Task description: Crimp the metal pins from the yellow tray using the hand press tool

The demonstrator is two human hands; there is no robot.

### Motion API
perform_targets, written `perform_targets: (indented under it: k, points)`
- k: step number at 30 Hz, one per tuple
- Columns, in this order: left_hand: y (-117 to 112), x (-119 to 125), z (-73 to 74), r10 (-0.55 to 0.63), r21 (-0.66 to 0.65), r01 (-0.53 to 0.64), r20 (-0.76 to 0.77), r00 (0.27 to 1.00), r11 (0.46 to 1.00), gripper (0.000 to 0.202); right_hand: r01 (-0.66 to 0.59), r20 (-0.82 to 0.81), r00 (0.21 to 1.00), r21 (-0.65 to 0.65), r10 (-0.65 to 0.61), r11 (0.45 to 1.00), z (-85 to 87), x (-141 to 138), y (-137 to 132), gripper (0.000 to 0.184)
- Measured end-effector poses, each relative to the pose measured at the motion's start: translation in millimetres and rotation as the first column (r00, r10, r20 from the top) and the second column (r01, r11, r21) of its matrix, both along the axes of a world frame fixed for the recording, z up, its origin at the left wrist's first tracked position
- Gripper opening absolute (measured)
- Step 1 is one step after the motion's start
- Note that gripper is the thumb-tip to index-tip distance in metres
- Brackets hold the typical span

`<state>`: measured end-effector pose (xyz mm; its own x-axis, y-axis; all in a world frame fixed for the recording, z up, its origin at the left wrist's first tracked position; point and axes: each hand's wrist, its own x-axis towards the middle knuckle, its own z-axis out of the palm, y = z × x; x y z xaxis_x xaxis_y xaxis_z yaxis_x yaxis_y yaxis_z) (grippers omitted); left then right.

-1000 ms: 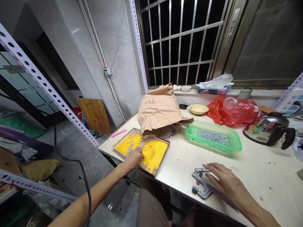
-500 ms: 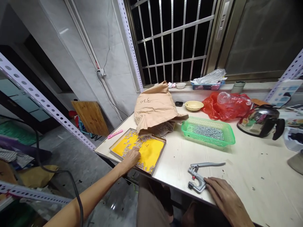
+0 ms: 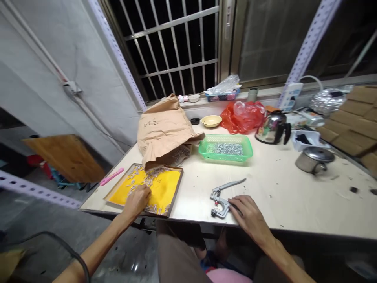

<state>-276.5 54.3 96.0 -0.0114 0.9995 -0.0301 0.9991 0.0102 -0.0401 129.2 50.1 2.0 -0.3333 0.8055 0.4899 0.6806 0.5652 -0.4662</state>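
Observation:
My left hand [image 3: 137, 201] reaches into the yellow-lined tray [image 3: 171, 192] at the table's front left, fingers curled down among several small metal pieces [image 3: 141, 177]; what it grips is too small to make out. My right hand [image 3: 246, 211] lies on the table near the front edge, fingers closed on the lower handle of a grey metal hand press [image 3: 220, 200]. The press's upper handle sticks out to the right, away from the hand.
A brown paper sack [image 3: 165, 131] spills metal pieces behind the tray. Further back are a green basket [image 3: 225, 147] of metal pieces, a yellow bowl [image 3: 211, 120], a red bag [image 3: 243, 116], a kettle [image 3: 272, 127] and a lidded pot [image 3: 313, 159]. A pink knife [image 3: 112, 176] lies left.
The view has swung right and down, showing more of the table's right side. My right hand slid from on top of the press to its lower handle. My left hand stays in the tray.

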Motion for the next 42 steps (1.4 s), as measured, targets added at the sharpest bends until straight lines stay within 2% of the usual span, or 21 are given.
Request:
perform_targets:
  k: [2,3,5,6,8,9,11,13,16,19,25,36,42]
  points:
    - [2.8,19.7,4.5,0.068,0.077,-0.088,0.233,0.97,0.993,0.023,0.021,0.0,1.0,-0.023,-0.021,1.0,3.7,-1.3,0.8,0.022]
    - [3.6,34.9,5.7,0.106,0.054,-0.137,0.389,0.915,0.989,0.024,0.028,-0.004,1.0,-0.033,-0.028,0.999,5.0,-1.7,1.2,0.022]
    - [3.5,73.6,4.5,0.196,-0.105,-0.169,0.662,0.723,0.98,0.031,0.037,-0.018,0.999,-0.049,-0.038,0.998,6.8,-2.0,1.6,0.022]
    - [2.9,94.9,1.9,0.231,-0.189,-0.134,0.751,0.618,0.973,0.034,0.04,-0.024,0.999,-0.056,-0.041,0.998,7.7,-2.1,1.6,0.022]
    - [2.7,134.8,-6.9,0.278,-0.288,-0.05,0.842,0.463,0.956,0.034,0.044,-0.027,0.999,-0.069,-0.046,0.997,9.4,-2.1,1.3,0.021]
    - [3.5,151.3,-12.6,0.303,-0.325,-0.02,0.857,0.416,0.945,0.033,0.046,-0.024,0.999,-0.076,-0.048,0.996,10.4,-2.1,1.1,0.021]
    - [7.4,174.7,-24.5,0.36,-0.389,0.01,0.862,0.358,0.921,0.032,0.051,-0.011,0.999,-0.08,-0.052,0.996,12.2,-2.2,0.8,0.02]
    - [12.9,186.3,-34.4,0.411,-0.44,0.017,0.85,0.328,0.898,0.031,0.055,-0.001,0.998,-0.078,-0.055,0.995,13.6,-2.4,0.6,0.02]
    - [19.5,192.0,-41.5,0.467,-0.502,0.028,0.822,0.326,0.865,0.031,0.059,0.0,0.998,-0.069,-0.059,0.996,14.3,-2.4,1.0,0.019]
    - [22.2,195.4,-41.5,0.505,-0.55,0.037,0.789,0.351,0.834,0.031,0.062,-0.009,0.998,-0.039,-0.062,0.997,13.3,-2.1,1.9,0.018]
    - [25.7,199.9,-42.7,0.541,-0.59,0.024,0.755,0.371,0.807,0.034,0.061,-0.038,0.997,0.003,-0.061,0.998,11.4,-1.7,3.0,0.017]
    - [30.2,207.1,-43.1,0.482,-0.586,0.091,0.736,0.475,0.805,0.042,0.052,-0.047,0.998,0.006,-0.052,0.999,13.7,-2.7,4.5,0.015]
    - [35.8,205.8,-41.3,0.46,-0.619,0.145,0.701,0.544,0.772,0.041,0.048,-0.028,0.998,-0.043,-0.049,0.998,15.5,-2.3,2.5,0.016]
